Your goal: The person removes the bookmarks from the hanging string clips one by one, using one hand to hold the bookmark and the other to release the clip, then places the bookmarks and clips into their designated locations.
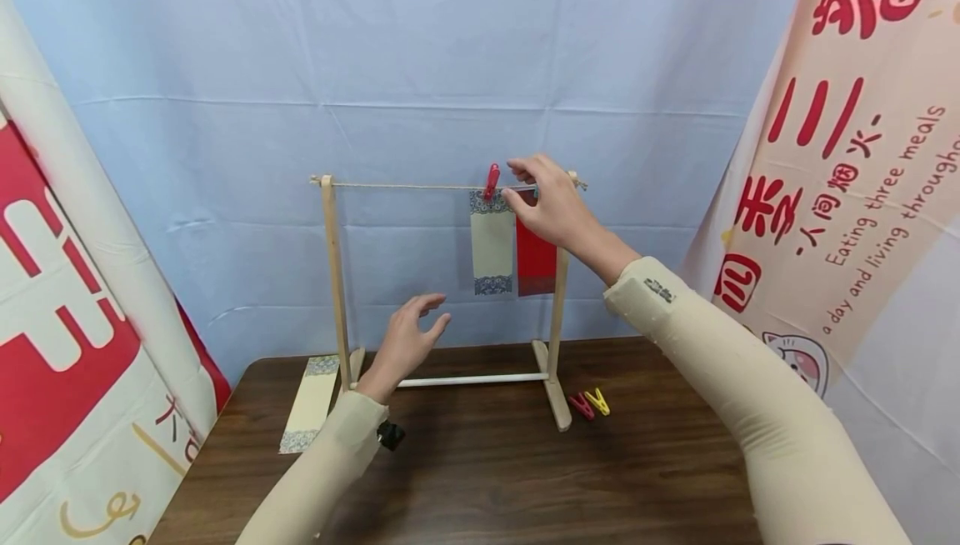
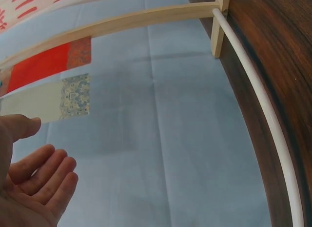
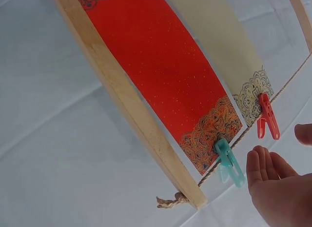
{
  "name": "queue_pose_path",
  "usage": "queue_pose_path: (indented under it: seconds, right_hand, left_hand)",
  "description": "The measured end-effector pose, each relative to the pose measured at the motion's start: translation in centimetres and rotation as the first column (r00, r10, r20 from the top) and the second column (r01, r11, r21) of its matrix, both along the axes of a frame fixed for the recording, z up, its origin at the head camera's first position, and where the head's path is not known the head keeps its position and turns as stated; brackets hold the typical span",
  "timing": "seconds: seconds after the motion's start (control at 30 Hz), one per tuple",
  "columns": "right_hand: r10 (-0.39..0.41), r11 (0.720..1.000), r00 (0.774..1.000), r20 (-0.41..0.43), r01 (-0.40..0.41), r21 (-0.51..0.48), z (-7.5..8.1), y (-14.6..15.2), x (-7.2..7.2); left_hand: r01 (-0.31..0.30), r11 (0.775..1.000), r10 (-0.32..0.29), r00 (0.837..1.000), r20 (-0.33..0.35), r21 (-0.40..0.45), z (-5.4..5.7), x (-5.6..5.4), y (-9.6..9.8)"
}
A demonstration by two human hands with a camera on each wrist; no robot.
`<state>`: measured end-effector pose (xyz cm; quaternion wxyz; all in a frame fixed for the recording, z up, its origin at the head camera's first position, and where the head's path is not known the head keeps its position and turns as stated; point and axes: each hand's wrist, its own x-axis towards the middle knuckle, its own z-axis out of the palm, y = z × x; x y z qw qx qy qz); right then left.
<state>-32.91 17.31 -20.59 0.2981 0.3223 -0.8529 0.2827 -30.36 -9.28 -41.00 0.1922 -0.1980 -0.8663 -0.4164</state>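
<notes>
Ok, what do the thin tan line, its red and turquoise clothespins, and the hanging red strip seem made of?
Thin tan line: probably natural fibre twine, matte; it looks twisted, and its knotted end frays.
Red clothespin and turquoise clothespin: likely moulded plastic, smooth, evenly coloured.
Red rectangular strip: perhaps paper or thin card, flecked, straight edged; fabric isn't ruled out.

red strip partly hidden, head view
</notes>
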Motion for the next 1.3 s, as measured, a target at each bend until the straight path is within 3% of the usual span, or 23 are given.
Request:
queue_pose_path:
  seconds: [0.53, 0.87, 1.3]
  right_hand:
    - [-0.015, 1.000, 1.000, 0.005, 0.014, 0.026, 0.3, -0.3, -0.2]
    - [-0.012, 1.000, 1.000, 0.005, 0.012, 0.022, 0.2, -0.5, -0.3]
    - [-0.016, 1.000, 1.000, 0.020, 0.015, 0.013, 0.1, -0.8, -0.8]
  left_hand:
    - [0.006, 1.000, -0.006, 1.000, 0.015, 0.008, 0.5, -1.2, 1.0]
    - [0.002, 1.000, -0.002, 1.000, -0.021, 0.017, 0.4, -1.9, 1.4]
    - [-0.011, 1.000, 0.011, 1.000, -0.001, 0.018, 0.2, -3.0, 2.0]
